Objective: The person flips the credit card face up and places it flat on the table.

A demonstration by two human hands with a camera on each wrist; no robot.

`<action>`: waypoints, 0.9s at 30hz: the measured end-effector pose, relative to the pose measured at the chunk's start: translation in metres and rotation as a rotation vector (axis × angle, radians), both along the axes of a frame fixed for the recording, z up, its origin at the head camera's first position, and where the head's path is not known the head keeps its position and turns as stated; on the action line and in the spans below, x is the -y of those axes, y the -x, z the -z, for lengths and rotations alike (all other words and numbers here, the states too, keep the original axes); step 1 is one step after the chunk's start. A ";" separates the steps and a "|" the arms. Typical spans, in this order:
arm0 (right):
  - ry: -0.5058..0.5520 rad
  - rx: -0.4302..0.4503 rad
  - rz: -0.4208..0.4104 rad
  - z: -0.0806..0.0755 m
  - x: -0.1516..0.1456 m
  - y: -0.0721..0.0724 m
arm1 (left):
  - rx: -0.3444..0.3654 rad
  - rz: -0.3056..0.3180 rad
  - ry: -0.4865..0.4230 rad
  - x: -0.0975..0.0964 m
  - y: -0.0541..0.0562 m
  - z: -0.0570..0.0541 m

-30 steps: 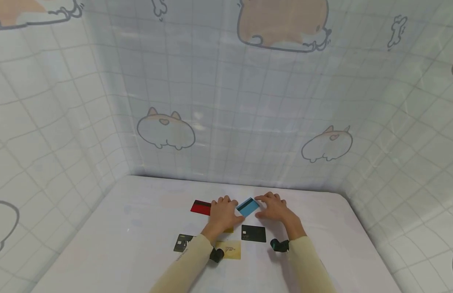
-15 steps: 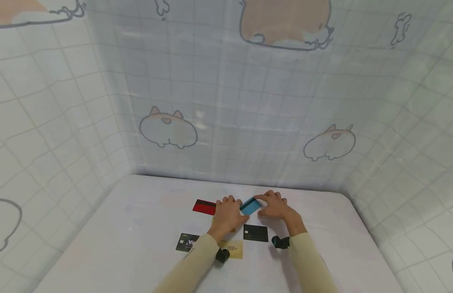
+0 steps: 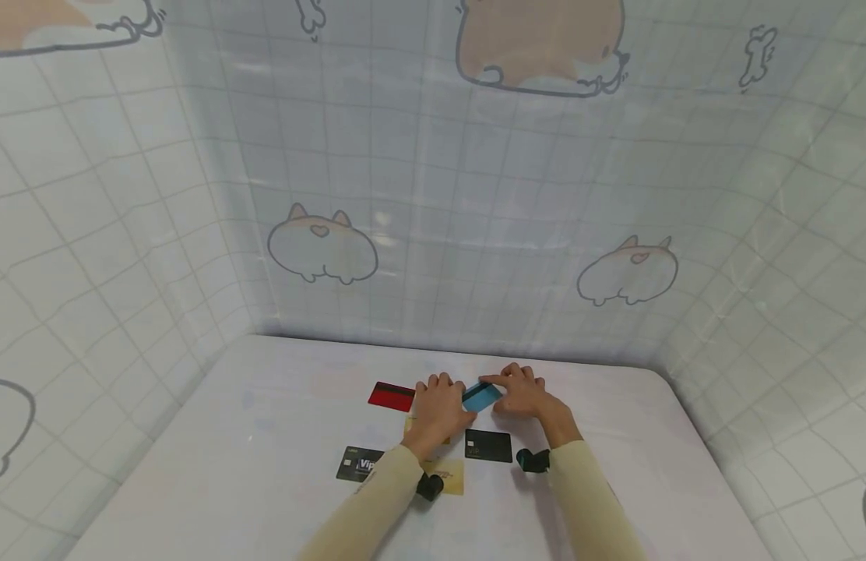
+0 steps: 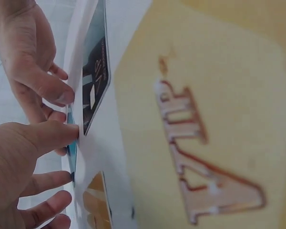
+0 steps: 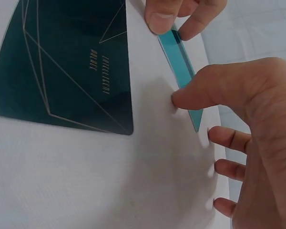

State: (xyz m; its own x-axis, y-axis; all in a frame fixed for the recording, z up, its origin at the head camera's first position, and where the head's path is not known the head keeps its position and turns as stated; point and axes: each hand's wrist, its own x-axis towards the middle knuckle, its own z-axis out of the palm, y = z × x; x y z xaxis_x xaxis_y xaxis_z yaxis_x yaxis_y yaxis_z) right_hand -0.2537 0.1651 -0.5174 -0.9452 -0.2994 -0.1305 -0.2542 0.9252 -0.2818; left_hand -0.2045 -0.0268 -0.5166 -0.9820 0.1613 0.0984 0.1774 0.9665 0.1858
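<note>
A light blue card [image 3: 480, 397] with a dark magnetic stripe lies between the two hands near the back of the white table. My left hand [image 3: 436, 409] holds its left end, thumb and a finger at opposite edges, as the right wrist view shows. From the other side my right hand [image 3: 522, 391] pinches it, the index finger at the upper corner and the thumb [image 5: 186, 99] on the lower edge. Left of the hands lies a red card [image 3: 391, 396]. A black VIP card [image 3: 487, 446] lies just in front of the blue one.
A grey-black card [image 3: 358, 463] and a gold card [image 3: 448, 477] lie at the front, partly covered by the left sleeve [image 3: 370, 506]. Another gold card [image 3: 410, 425] shows from under the left hand. A patterned curtain [image 3: 433, 195] surrounds the table [image 3: 265, 436].
Both hands stay at the blue card. My right index finger has moved slightly left along its upper edge, and my left hand has shifted a little right, closer over the card.
</note>
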 end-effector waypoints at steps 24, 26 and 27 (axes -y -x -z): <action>0.062 0.101 -0.006 -0.010 -0.007 -0.017 | 0.027 0.053 -0.015 0.003 -0.005 -0.003; 0.061 0.097 -0.007 -0.009 -0.007 -0.017 | 0.028 0.060 -0.011 0.003 -0.004 -0.003; 0.063 0.097 -0.007 -0.009 -0.007 -0.017 | 0.031 0.063 -0.016 0.003 -0.003 -0.003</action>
State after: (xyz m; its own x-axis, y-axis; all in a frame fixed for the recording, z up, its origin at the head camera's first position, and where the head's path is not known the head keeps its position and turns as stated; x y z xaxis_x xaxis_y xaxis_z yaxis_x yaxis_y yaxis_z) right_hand -0.2370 0.1721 -0.5083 -0.9269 -0.3165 -0.2018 -0.2295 0.9032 -0.3627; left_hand -0.2012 -0.0299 -0.5137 -0.9726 0.2211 0.0714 0.2313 0.9506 0.2071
